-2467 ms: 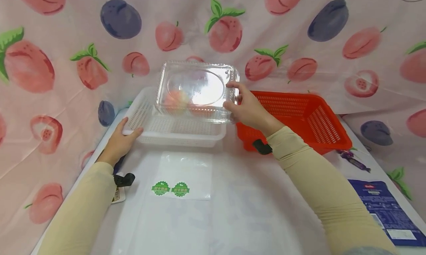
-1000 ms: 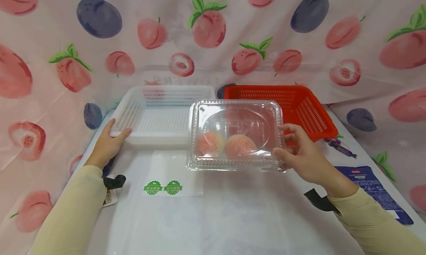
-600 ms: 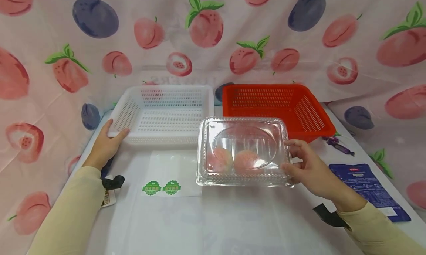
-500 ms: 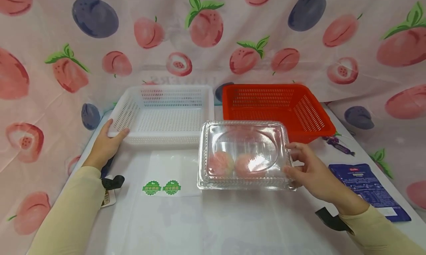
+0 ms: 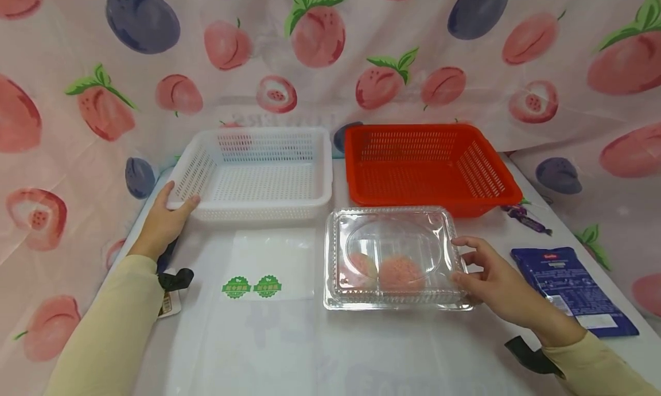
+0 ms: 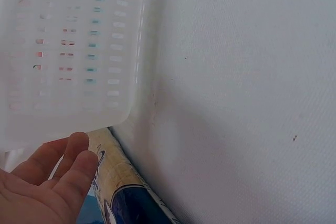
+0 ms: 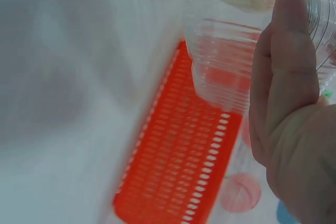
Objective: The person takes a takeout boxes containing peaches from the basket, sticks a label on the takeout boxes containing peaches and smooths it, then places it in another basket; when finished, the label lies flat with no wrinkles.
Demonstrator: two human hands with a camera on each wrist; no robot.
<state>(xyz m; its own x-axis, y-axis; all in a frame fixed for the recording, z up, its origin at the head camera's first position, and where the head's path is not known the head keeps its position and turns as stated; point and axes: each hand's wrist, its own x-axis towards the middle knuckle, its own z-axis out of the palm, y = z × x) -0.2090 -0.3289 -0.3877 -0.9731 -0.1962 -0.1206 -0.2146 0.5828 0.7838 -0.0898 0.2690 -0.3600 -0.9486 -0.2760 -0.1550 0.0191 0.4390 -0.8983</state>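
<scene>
The right hand (image 5: 496, 281) grips the right end of a clear, rectangular plastic box (image 5: 397, 244) holding two round pink fruits (image 5: 401, 274), just near of the red, rectangular plastic basket (image 5: 413, 183). The left hand's (image 5: 164, 222) fingers, loosely spread, touch the white, rectangular plastic basket's (image 5: 263, 183) near-left corner. The box should be light, slick and flexible; better held low at both ends.

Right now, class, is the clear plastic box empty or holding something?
Not empty: the clear box shows two round pinkish fruits through its top.
</scene>
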